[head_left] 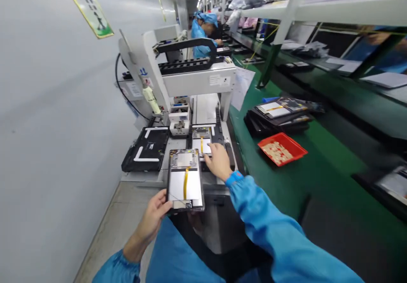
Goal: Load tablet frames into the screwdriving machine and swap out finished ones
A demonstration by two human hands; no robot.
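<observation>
My left hand (154, 213) grips the lower left corner of an opened tablet (186, 181), which shows a white battery, a circuit board and a yellow ribbon. My right hand (218, 160) is at a second opened tablet (197, 144) lying in the machine's right fixture; its thumb and index finger are bent at that tablet's right edge, and whether they grip it I cannot tell. The held tablet hides the lower left part of the second one. To the left lies a black fixture (153, 147) with white corner strips.
A white gantry machine (197, 79) stands ahead, with a wall at left. On the green bench (254, 164) at right are a red tray (294, 149) of small pale pieces and a stack of tablets (275, 115). A person in blue (200, 35) sits farther back.
</observation>
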